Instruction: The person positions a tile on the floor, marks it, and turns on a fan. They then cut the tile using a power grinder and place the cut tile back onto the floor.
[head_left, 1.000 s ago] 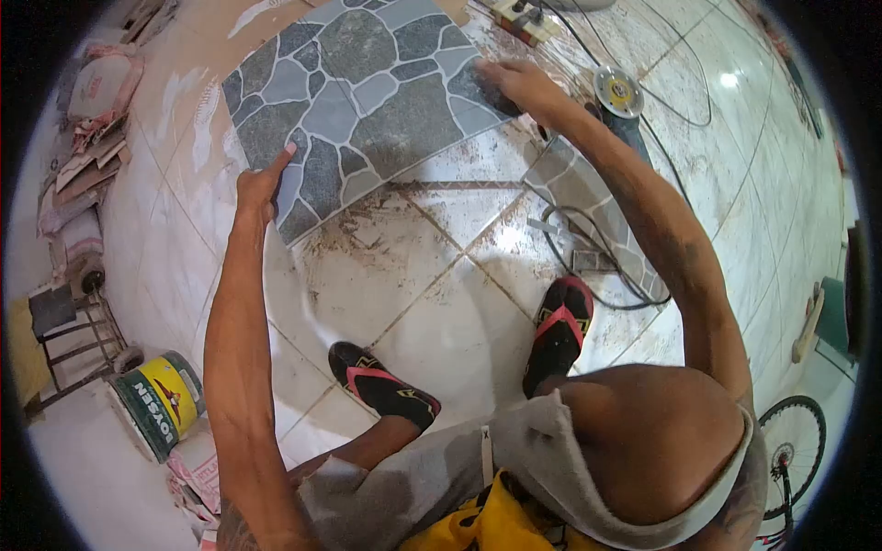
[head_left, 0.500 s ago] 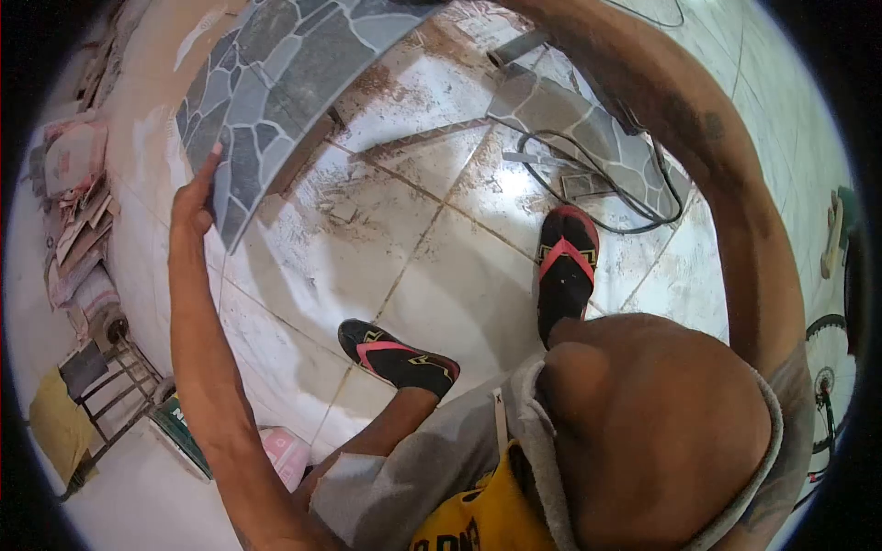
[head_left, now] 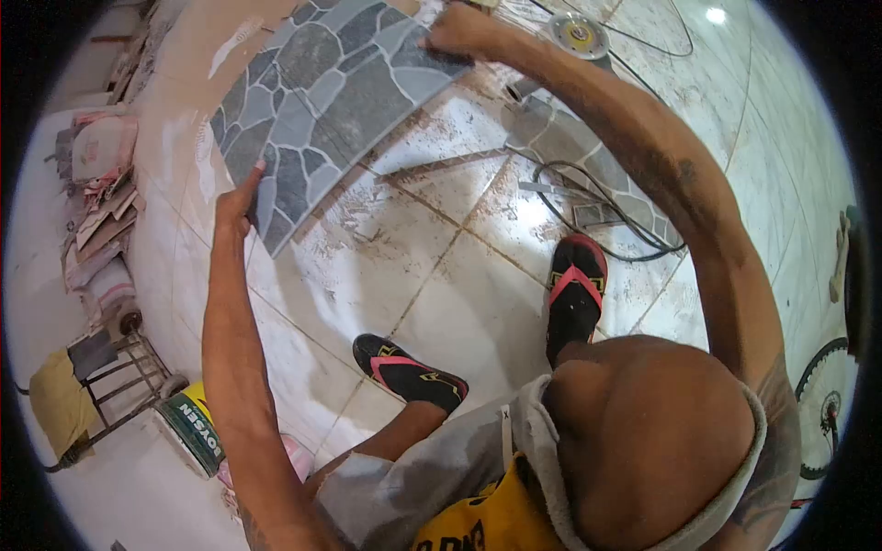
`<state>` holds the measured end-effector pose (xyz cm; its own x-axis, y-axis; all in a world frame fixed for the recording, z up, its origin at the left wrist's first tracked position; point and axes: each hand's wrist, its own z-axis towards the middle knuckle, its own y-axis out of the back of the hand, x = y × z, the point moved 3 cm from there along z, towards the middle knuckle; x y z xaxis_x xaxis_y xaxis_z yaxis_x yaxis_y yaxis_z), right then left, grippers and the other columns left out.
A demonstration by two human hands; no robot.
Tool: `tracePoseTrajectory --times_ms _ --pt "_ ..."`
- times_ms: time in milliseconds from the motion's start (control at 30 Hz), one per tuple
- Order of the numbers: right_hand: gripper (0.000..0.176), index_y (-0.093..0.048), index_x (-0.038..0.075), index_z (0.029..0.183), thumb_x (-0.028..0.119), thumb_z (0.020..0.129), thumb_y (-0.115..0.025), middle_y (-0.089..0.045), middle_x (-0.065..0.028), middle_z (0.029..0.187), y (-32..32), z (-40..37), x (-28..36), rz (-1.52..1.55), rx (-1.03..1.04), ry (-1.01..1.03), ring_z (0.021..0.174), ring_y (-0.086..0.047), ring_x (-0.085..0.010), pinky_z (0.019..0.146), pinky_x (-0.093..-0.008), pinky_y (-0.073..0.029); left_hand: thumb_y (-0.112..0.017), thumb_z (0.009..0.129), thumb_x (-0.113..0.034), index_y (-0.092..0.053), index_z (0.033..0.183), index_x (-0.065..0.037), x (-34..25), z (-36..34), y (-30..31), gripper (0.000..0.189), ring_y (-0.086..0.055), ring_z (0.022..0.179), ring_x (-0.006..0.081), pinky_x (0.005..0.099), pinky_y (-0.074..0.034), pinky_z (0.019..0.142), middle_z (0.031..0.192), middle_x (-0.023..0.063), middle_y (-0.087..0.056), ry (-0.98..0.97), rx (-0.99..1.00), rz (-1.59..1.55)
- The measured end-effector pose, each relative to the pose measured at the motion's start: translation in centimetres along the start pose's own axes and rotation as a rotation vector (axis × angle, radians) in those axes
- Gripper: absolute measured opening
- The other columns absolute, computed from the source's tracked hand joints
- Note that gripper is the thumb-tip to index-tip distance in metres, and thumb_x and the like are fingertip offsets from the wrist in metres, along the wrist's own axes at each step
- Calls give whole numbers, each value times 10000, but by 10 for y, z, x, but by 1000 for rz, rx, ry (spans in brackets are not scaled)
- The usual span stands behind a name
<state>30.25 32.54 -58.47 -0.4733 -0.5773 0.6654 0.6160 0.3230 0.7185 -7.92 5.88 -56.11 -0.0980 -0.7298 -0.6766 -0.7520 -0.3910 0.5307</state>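
Observation:
A large grey stone-patterned tile (head_left: 340, 96) with pale joint lines is held up at the upper left, tilted over the floor. My left hand (head_left: 241, 204) grips its near-left edge, with the thumb on the patterned face and the other fingers mostly hidden. At the opposite end, my right hand (head_left: 459, 35) is closed on the tile's far-right edge. Just right of that hand lies an angle grinder (head_left: 581, 37) with a round disc. Another stone-patterned tile piece (head_left: 574, 138) rests on the floor below the grinder, partly behind my right arm.
A black cable (head_left: 643, 253) loops near my right foot. Dust and a narrow strip (head_left: 441, 165) lie on the pale tiled floor (head_left: 432, 275). Stacked sacks and tile scraps (head_left: 103, 216) line the left side, with a Boysen bucket (head_left: 190, 430). A bicycle wheel (head_left: 824, 404) stands at right.
The view has shifted, bringing my right hand and the grinder into sight. The held tile shows more of its face and sits further right in the picture.

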Motion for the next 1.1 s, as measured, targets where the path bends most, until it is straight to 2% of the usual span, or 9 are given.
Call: tracePoseTrajectory --times_ms 33,333,433,500,533,733,867,1000,1100 --pt "314 -694 -22 848 291 855 -706 -634 -85 643 4 -23 13 36 159 -330 561 -554 -195 553 -373 -447 -898 672 -421 -574 1110 204 18 24 3 828 -661 940 273 372 -530 839 1080 215 -653 -8 23 -33" --pt "332 -689 -26 1021 259 853 -714 -667 -94 771 -20 -42 -4 212 79 -404 667 -588 -175 625 -343 -475 -873 722 -326 -715 960 -17 24 17 -5 421 -610 662 174 309 -466 577 861 73 -681 107 -18 -72" --pt "376 -674 -36 1095 259 864 -706 -693 -117 854 -16 -49 8 229 115 -448 716 -618 -186 666 -332 -499 -840 779 -294 -640 1044 55 47 49 8 482 -670 823 239 358 -555 683 978 135 -684 184 59 -166" --pt "373 -677 -37 1087 263 867 -704 -696 -127 856 -20 -48 0 265 108 -380 724 -620 -186 666 -337 -500 -855 757 -296 -669 943 13 52 56 5 406 -631 711 210 332 -506 617 881 100 -669 135 92 -266" --pt "412 -694 -35 998 341 831 -706 -693 -241 877 -19 -52 2 309 64 -410 812 -685 -339 744 -436 -516 -863 746 -298 -683 892 -7 55 56 5 371 -612 655 195 319 -481 584 832 82 -662 109 110 -313" --pt "463 -631 -62 1075 336 845 -689 -655 -300 987 -20 -57 6 273 63 -440 947 -648 -412 837 -450 -492 -871 740 -250 -626 999 84 47 44 0 489 -636 742 221 356 -518 598 875 124 -653 54 107 -398" --pt "448 -643 -68 1037 350 874 -652 -654 -306 979 -16 -64 13 269 42 -406 961 -640 -436 838 -459 -488 -880 725 -264 -537 1084 108 63 59 3 620 -628 734 231 368 -497 583 874 107 -632 27 45 -383" --pt "425 -651 -77 942 341 910 -579 -656 -291 884 0 -67 18 258 65 -470 891 -649 -415 818 -451 -496 -854 756 -280 -553 1018 58 37 36 6 523 -607 691 211 371 -455 538 833 88 -616 128 37 -164" --pt "425 -650 -68 877 332 937 -518 -659 -235 788 4 -59 -2 316 -44 -476 746 -668 -335 707 -421 -532 -814 804 -271 -549 1109 59 29 29 3 522 -648 827 236 399 -540 658 980 144 -640 118 91 -183"
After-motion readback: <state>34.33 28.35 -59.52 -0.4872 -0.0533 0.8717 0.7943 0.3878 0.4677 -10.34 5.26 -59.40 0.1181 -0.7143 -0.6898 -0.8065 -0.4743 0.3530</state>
